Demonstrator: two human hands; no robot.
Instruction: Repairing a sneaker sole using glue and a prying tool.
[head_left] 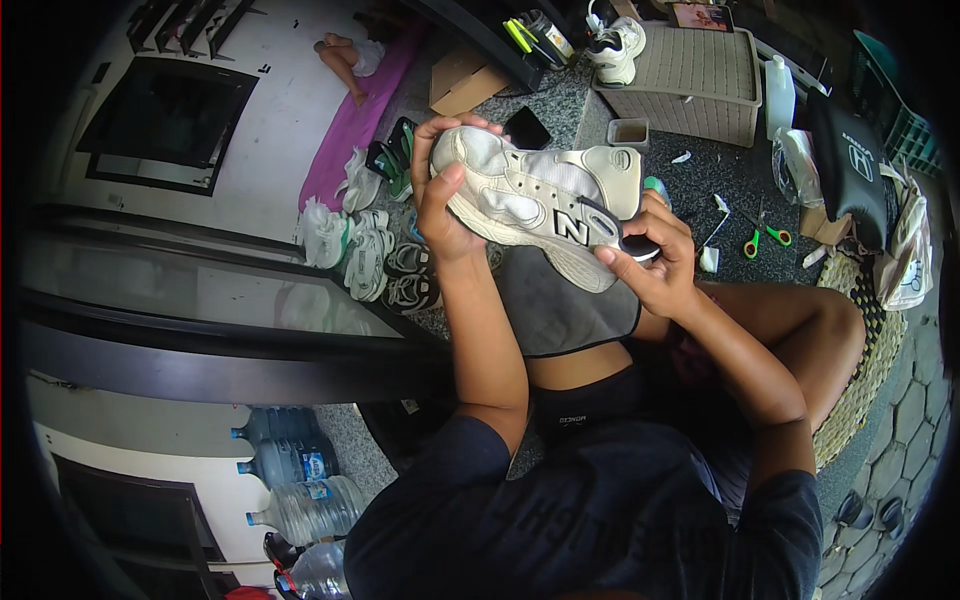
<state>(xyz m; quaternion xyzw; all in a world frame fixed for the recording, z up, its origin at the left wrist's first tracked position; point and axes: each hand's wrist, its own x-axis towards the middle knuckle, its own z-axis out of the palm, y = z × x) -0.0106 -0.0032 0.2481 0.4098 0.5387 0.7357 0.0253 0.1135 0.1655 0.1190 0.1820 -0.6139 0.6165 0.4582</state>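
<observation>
Cream panels and white mesh make up the sneaker (535, 195) held above the lap, its toe to the left, its row of eyelets open and its pale padded tongue standing up toward the right. Thick and sculpted, the sole runs along the lower side, while dark lining shows at the collar. Gripping the toe end, the left hand (447, 205) has its thumb on the upper and its fingers wrapped round the far side, spread about as wide as the toe; that forearm rises nearly upright. The right hand (660, 255) clasps the heel end, thumb on the near flank and fingers curled over the collar, its elbow bent and forearm slanting in from the lower right. Below the sneaker, a soft-looking grey pad (570, 310) with dark edging lies across the leg. As for markings, a large dark-outlined letter sits on the sneaker's flank, a small round emblem on its tongue, and dim lettering spans the dark shirt (590, 510). Beyond, another pale sneaker (617, 52) rests on a woven-textured box (690, 75); green-handled scissors (766, 240) lie on speckled stone flooring (685, 190).
</observation>
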